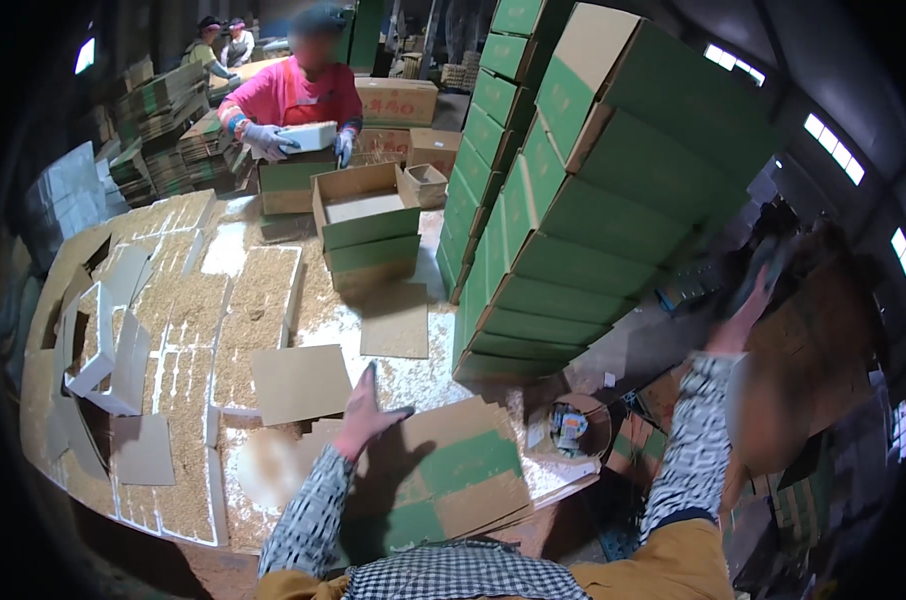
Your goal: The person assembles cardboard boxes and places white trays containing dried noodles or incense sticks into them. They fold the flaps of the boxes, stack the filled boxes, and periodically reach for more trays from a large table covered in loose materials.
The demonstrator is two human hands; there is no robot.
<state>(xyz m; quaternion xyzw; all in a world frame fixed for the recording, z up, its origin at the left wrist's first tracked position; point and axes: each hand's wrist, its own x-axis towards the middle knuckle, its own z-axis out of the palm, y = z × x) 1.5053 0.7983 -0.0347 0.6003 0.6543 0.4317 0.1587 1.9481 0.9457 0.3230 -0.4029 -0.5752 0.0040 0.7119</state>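
Note:
My left hand (pixel 366 415) is held over a stack of flat folded cardboard boxes (pixel 463 450), brown with green panels. Its thumb and fingers are spread, their tips look dark, and nothing is in them. Far out to the right, my right hand (pixel 753 298) is raised with its fingers stretched out, somewhat blurred against a dark background. I see no object in it. A loose brown cardboard sheet (pixel 298 382) lies just left of my left hand, and another sheet (pixel 395 322) lies beyond it.
Tall stacks of green boxes (pixel 573 250) rise right of centre. An open carton (pixel 368 220) stands ahead. Across from me a co-worker (pixel 303 100) holds a white tray (pixel 308 137). Shallow trays of brown shavings (pixel 178 300) fill the left. A tape roll (pixel 570 428) sits at the right.

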